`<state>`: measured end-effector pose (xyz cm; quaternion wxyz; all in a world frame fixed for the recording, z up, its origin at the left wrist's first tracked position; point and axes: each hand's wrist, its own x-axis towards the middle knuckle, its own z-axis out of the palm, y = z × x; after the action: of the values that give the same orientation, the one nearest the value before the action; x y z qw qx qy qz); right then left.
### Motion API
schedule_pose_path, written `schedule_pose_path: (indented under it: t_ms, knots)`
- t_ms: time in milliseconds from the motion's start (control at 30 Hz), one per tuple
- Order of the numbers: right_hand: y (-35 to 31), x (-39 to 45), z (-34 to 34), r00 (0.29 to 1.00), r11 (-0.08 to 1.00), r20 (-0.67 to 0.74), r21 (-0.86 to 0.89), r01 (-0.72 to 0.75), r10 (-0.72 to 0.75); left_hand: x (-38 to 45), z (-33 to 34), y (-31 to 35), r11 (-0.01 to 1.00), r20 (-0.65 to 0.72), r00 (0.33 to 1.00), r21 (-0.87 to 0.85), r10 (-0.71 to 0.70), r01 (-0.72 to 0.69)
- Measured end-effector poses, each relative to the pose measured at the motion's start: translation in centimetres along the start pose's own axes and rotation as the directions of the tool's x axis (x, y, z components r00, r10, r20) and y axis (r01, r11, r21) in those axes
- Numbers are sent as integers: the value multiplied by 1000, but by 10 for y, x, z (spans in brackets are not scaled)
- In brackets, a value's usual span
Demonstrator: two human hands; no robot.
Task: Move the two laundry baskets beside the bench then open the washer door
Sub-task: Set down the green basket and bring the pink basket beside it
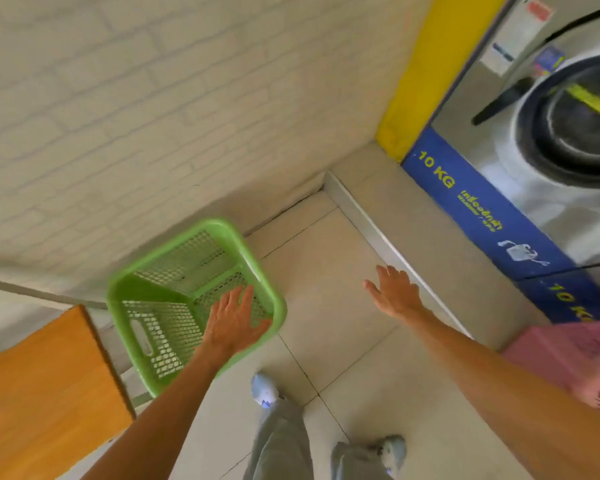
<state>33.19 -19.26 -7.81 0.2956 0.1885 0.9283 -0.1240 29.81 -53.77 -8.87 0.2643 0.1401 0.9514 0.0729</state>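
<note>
Left hand point(236, 323) hangs spread and flat over the near rim of the green laundry basket point(174, 306), fingers splayed across its mesh wall; whether the palm actually touches the rim I cannot tell. That basket sits on the tiled floor point(343, 341) at about eight o'clock, just beside the end of the orange wooden bench point(42, 386) and close to the white brick wall point(136, 116). It looks empty, thin moulded plastic, perforated all round, so I'd judge it light, a bit springy and easy to slide or lift; the oval handle slot in its side or the thick rolled rim would be the sure places to grip. Right hand point(394, 292) reaches out open and empty toward three o'clock, where a pink basket point(565, 355), blurred, stands below the washer's round door point(568, 123), which appears closed at two o'clock.
</note>
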Motion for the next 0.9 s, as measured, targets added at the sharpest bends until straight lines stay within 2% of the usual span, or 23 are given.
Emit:
schedule_pose_path:
  t_ms: [100, 233, 433, 533, 700, 900]
  knots:
    - [90, -37, 2, 992, 993, -44, 3, -120, 120, 5, 1, 84, 988, 26, 991, 74, 132, -134]
    - [206, -89, 8, 958, 958, -127, 162, -235, 256, 4, 13, 201, 944, 48, 954, 138, 297, -300]
    - [367, -168, 31, 835, 889, -339, 309, -337, 434, -10, 60, 374, 863, 118, 875, 147, 470, -484]
    - [436, -205, 55, 753, 839, -389, 368, -400, 530, -20, 89, 448, 819, 151, 824, 113, 546, -563]
    - [519, -251, 88, 613, 721, -392, 483, -497, 686, -30, 119, 540, 754, 180, 754, 87, 631, -652]
    - [581, -285, 107, 485, 537, -255, 559, -632, 837, -21, 137, 621, 704, 215, 692, 32, 689, -710]
